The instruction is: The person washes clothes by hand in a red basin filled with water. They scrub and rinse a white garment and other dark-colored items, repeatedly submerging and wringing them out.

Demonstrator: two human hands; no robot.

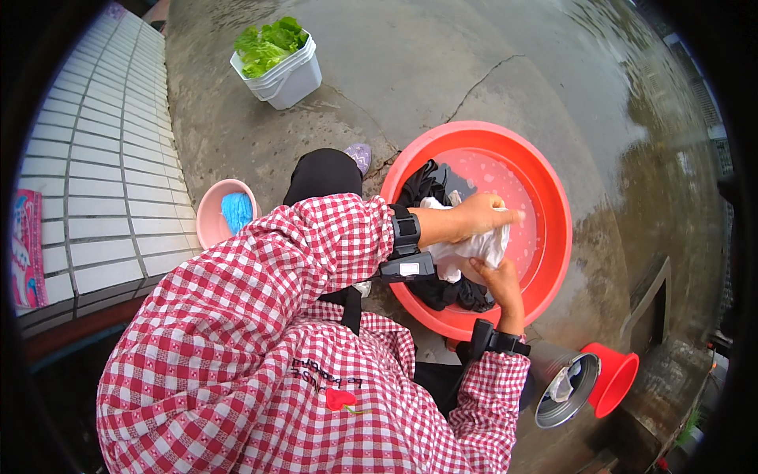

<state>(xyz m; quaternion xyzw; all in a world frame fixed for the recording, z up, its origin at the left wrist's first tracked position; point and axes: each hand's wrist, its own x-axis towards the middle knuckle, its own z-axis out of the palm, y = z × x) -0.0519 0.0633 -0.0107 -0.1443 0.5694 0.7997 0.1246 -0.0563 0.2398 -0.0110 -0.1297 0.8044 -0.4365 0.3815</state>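
Above a large red plastic basin (pixel 556 237), both hands grip a wet white cloth (pixel 490 247). My left hand (pixel 477 218) is closed on its upper part, and my right hand (pixel 501 284) pinches its lower edge. Part of the white cloth hangs between the hands and below my left wrist. Dark wet garments (pixel 423 188) lie in the basin at the side nearest me, with more dark fabric under my right hand. Shallow water with foam patches covers the basin's bottom. Black devices are strapped round both wrists, over or beside the red-checked sleeves.
Stacked pale buckets (pixel 290 83) with leafy greens (pixel 273 47) stand on wet concrete. A pink basin (pixel 207 219) with a blue cloth (pixel 237 212) sits by a white-tiled ledge (pixel 106 237). A metal bucket (pixel 542 361) holding something white stands beside a red bucket (pixel 613 379).
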